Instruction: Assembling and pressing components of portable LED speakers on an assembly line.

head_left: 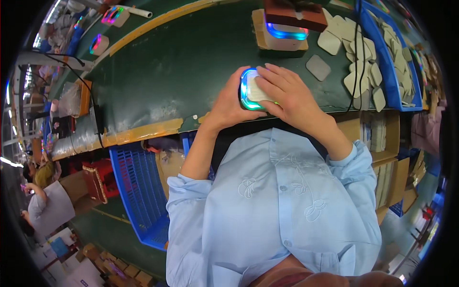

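Over a dark green workbench's near edge [177, 125], a person's left hand [226, 104] curls snugly around a rounded-square device [245, 101] glowing blue-green. The right hand [287, 93] covers its cream ribbed panel [257, 92], fingers extended; whether it grips cannot be told. Loose off-white rounded-square pads [330, 43] lie rightward.

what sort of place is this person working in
Likely an assembly workshop: a rounded-square device with a glowing blue-green rim is held at the edge of a long green worktable, pale rounded-square plates lie loose on that table, and a blue plastic bin holds similar pieces.
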{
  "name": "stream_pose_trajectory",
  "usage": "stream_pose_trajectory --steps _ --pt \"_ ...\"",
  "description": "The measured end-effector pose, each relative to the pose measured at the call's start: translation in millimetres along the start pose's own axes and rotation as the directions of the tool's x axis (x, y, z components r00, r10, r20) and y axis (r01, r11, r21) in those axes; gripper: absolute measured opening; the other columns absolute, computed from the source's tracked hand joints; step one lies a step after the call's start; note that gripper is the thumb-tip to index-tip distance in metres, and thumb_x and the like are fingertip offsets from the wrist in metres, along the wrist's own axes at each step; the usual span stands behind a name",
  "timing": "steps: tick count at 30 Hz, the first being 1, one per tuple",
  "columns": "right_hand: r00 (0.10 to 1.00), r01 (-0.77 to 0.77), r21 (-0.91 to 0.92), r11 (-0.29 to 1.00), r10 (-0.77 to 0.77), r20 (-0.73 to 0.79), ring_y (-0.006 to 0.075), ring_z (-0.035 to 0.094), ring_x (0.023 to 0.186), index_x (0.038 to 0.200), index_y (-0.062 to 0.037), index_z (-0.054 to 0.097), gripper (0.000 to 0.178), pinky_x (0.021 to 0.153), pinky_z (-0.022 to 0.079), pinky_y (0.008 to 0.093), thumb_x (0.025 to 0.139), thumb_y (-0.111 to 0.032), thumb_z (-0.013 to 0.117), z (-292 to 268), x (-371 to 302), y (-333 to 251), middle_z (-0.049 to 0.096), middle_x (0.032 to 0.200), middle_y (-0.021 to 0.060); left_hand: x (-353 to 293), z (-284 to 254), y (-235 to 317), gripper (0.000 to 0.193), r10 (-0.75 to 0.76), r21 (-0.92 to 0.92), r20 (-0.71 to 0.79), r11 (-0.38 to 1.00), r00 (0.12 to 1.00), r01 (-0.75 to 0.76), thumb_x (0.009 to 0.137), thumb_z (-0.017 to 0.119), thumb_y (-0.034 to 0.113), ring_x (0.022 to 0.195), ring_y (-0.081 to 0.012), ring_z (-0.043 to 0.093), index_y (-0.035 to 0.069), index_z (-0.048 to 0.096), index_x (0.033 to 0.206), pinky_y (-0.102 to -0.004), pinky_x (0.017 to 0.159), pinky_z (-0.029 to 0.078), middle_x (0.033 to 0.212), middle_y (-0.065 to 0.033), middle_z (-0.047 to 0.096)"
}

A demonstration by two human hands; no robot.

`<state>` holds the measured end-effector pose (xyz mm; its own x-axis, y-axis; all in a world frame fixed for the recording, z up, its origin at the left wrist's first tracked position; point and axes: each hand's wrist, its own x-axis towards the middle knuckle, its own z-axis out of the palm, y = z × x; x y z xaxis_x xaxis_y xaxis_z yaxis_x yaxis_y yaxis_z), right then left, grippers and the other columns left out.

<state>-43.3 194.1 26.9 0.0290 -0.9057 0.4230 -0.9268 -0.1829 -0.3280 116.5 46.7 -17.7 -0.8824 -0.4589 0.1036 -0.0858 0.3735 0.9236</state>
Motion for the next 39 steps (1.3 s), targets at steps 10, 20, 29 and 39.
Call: stream_pose_trajectory --steps 10,20,29,39 --pt "0.995 0.036 -0.073 0.997 -0.028 0.100 0.0406 0.039 0.140 0.140 0.0043 0.043 0.084 0.114 0.033 0.0533 0.072 -0.025 0.080 10 2 -10 0.042 0.149 0.0221 4 2 -5 0.101 0.101 0.025 -0.042 0.995 0.994 -0.100 0.057 0.093 0.034 0.119 -0.0363 0.056 0.005 0.042 0.138 -0.0426 0.099 0.046 0.129 -0.0180 0.055" --pt "0.816 -0.412 0.872 0.265 0.534 0.223 0.0206 0.042 0.138 0.153 0.0053 0.028 0.120 0.115 0.032 0.0353 0.056 -0.014 0.096 7 -71 8 0.043 0.150 0.0125 -5 28 27 0.109 -0.008 -0.175 0.079 0.984 0.997 0.022 0.060 0.092 0.025 0.131 -0.0279 0.050 0.001 0.034 0.149 -0.0391 0.109 0.040 0.140 -0.0160 0.051" --pt "0.463 -0.182 0.872 0.454 0.822 -0.331 0.0181 0.061 0.111 0.135 0.0021 0.049 0.065 0.096 0.050 0.0327 0.076 -0.001 0.076 -13 -75 62 0.061 0.121 0.0083 137 4 47 0.094 0.198 -0.056 -0.040 0.978 0.979 -0.200 0.062 0.091 0.029 0.121 -0.0253 0.057 0.000 0.046 0.140 -0.0370 0.098 0.048 0.126 -0.0169 0.062" --pt "0.793 -0.457 0.653 0.604 0.609 -0.008 0.0214 0.060 0.111 0.134 0.0036 0.052 0.070 0.098 0.046 0.0347 0.074 -0.021 0.080 -33 19 107 0.063 0.122 0.0126 66 -87 -18 0.092 -0.016 0.080 -0.346 0.996 0.938 0.046 0.063 0.088 0.026 0.121 -0.0269 0.058 0.001 0.046 0.140 -0.0373 0.103 0.046 0.130 -0.0159 0.059"
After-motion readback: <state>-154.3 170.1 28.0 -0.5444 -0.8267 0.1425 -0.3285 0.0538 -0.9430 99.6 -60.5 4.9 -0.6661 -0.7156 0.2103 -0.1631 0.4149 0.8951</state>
